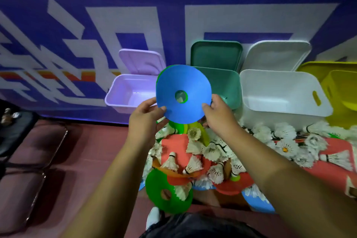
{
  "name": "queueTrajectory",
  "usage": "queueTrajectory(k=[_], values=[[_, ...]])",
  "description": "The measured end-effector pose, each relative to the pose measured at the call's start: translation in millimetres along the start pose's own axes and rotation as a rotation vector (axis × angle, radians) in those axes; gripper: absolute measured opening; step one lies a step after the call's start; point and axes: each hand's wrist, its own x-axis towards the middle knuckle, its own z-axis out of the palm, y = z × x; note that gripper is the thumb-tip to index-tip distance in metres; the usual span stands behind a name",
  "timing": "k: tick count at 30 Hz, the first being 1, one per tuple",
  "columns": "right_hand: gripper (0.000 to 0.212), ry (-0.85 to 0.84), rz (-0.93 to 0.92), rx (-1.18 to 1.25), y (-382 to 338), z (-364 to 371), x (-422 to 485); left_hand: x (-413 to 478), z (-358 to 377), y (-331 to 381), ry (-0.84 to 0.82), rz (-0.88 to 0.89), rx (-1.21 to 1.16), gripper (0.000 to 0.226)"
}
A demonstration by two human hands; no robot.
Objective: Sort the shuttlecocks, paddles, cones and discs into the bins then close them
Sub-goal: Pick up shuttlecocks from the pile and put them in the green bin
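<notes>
- While the head view is all there is to go on, it shows plenty: the person holds a blue disc [193, 83] up in front of the bins, its face turned toward the camera, covering the gap between the lilac bin [125, 91] and the teal bin [231, 87].
- The left hand [146, 120] pinches the disc's lower left edge, thumb flat on the face and fingers curled round behind.
- The right hand [220, 118] grips the lower right edge the same way — thumb in front, the rest tucked out of sight behind.
- A green rim [160, 75] peeks out along the blue disc's upper left and again through its centre hole, so something green sits right behind it. Can't tell more than that.
- Four bins stand in a row against the blue wall banner [96, 25]: lilac, teal, then the white bin [280, 91] and the yellow bin [340, 87], which the frame edge cuts off. The first three have their lids tipped back against the wall.
- Below the hands, a heap of shuttlecocks [212, 152] covers the floor in front of the teal and white bins, mixed up with coral-red discs [177, 149].
- A green disc [160, 185] lies at the near edge of the heap — closest to the person.
- Dark chairs [19, 131] sit off to the left, and a white shoe [153, 216] shows at the bottom.
</notes>
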Motion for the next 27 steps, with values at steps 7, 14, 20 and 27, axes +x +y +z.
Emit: queueTrajectory(k=[7,14,20,27], values=[[0.025,0.253,0.101,0.143,40,-88,-15,-1,95,-23,-0.184,-0.077,0.033,0.031],[0.028,0.396,0.155,0.354,78,-155,-32,-4,173,-50,-0.329,-0.062,0.212,0.024],[0.029,0.548,0.206,0.528,110,-201,-26,-9,208,-74,-0.430,-0.139,0.385,0.032],[0.052,0.467,0.318,0.695,122,-223,-4,-15,211,-95,-0.474,-0.187,0.569,0.027]])
